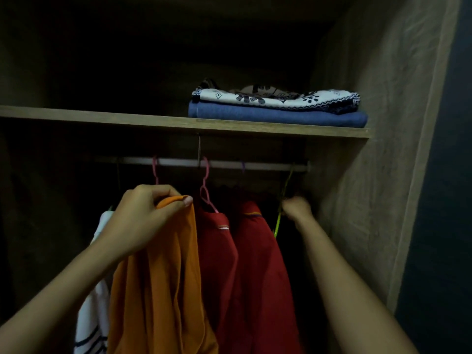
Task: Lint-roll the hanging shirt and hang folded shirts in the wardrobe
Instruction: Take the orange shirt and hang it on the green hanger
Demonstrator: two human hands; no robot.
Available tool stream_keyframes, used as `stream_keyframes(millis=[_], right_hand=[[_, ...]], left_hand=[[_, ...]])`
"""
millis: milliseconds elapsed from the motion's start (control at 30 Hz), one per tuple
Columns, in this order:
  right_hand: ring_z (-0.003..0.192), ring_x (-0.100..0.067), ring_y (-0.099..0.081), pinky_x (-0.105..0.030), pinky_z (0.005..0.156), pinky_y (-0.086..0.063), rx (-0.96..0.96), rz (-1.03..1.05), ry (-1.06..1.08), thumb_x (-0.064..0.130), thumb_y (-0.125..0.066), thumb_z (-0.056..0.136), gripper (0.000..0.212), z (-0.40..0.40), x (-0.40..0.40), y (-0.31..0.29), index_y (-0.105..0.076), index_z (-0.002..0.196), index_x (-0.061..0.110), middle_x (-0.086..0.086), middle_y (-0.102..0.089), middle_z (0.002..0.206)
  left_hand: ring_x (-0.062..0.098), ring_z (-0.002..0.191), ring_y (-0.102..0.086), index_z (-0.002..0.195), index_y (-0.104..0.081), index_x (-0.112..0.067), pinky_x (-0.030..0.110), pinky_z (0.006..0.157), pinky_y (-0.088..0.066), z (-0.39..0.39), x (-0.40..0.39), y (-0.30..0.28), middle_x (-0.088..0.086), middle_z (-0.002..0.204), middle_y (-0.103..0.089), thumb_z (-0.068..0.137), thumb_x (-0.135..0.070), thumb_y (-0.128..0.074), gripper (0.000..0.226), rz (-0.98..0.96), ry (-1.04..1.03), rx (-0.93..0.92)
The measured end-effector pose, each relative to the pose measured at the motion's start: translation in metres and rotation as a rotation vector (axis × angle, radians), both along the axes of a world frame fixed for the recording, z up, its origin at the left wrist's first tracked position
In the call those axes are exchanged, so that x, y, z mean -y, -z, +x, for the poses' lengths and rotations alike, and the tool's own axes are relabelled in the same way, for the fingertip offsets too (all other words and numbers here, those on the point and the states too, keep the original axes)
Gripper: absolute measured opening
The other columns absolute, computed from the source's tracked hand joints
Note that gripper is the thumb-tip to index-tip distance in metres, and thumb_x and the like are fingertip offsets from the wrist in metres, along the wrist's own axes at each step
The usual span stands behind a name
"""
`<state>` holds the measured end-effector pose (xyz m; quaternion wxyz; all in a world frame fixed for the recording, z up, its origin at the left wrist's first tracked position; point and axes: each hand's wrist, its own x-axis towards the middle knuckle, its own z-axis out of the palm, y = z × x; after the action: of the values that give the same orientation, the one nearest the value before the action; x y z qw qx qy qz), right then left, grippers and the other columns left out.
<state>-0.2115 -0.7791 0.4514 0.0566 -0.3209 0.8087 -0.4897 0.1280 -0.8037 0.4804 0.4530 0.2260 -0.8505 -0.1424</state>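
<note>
Hanging near the left of the rail point(229, 166), the orange shirt point(163, 272) is pinched at its top edge by the left hand point(143, 215), with a white striped garment point(93, 302) to its left and two red shirts point(242, 264) on its right. The right hand point(296, 208) curls round a green hanger point(279, 215) at the rail's right end. On the shelf point(102, 118) above lie a folded blue shirt point(275, 117) and a patterned one point(275, 98), stacked.
</note>
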Motion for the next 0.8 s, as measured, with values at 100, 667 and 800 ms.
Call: stream_keyframes(millis=[100,667,800], right_hand=[[0.072,-0.025,-0.058,-0.027,0.057,-0.035,0.055,-0.075,-0.098,0.030,-0.051,0.097,0.030,-0.004,0.019,0.001,-0.062,0.116,0.010,-0.008,-0.061,0.084],[0.063,-0.022,-0.058,-0.029,0.059,-0.039,0.015,-0.530,-0.017,0.039,-0.061,0.077,0.034,0.074,-0.014,-0.022,-0.066,0.061,0.010,-0.004,-0.059,0.057],[0.063,-0.022,-0.065,-0.032,0.064,-0.047,0.064,-0.546,-0.222,0.046,-0.053,0.070,0.039,0.104,-0.033,-0.009,-0.063,0.071,0.008,-0.006,-0.063,0.055]], left_hand=[[-0.004,0.071,-0.063,0.078,-0.068,-0.028,0.014,0.057,-0.041,-0.001,0.002,0.001,-0.024,0.082,-0.065,0.078,-0.049,-0.052,0.026,0.014,0.020,0.011],[0.000,0.072,-0.065,0.081,-0.069,-0.024,0.019,0.062,-0.049,0.028,0.000,0.004,-0.005,0.077,-0.068,0.083,-0.043,-0.056,0.023,0.062,-0.015,0.015],[-0.002,0.070,-0.064,0.079,-0.069,-0.026,0.017,0.062,-0.045,0.037,0.004,0.007,-0.006,0.074,-0.068,0.087,-0.041,-0.059,0.021,0.113,-0.028,0.063]])
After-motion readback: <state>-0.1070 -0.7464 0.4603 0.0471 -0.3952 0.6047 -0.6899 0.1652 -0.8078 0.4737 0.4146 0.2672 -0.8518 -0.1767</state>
